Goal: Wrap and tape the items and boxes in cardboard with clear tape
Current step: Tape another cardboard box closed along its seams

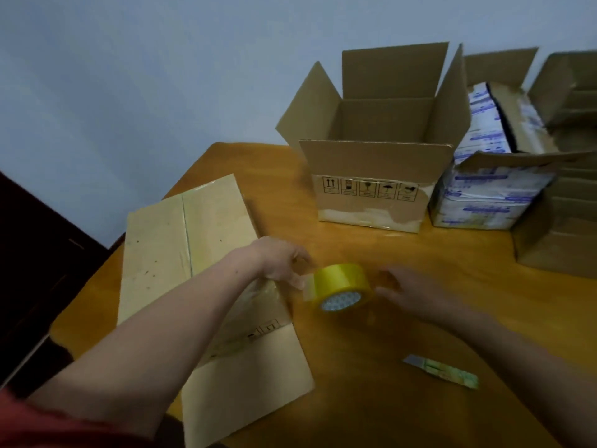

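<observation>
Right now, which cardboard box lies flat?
The flattened box at left, beneath the left forearm; the open box with handling symbols and its neighbours stand upright.

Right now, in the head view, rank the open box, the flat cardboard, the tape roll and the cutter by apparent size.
1. The flat cardboard and the open box: look alike; the cardboard lies nearer, so unranked.
2. The tape roll.
3. The cutter.
</observation>
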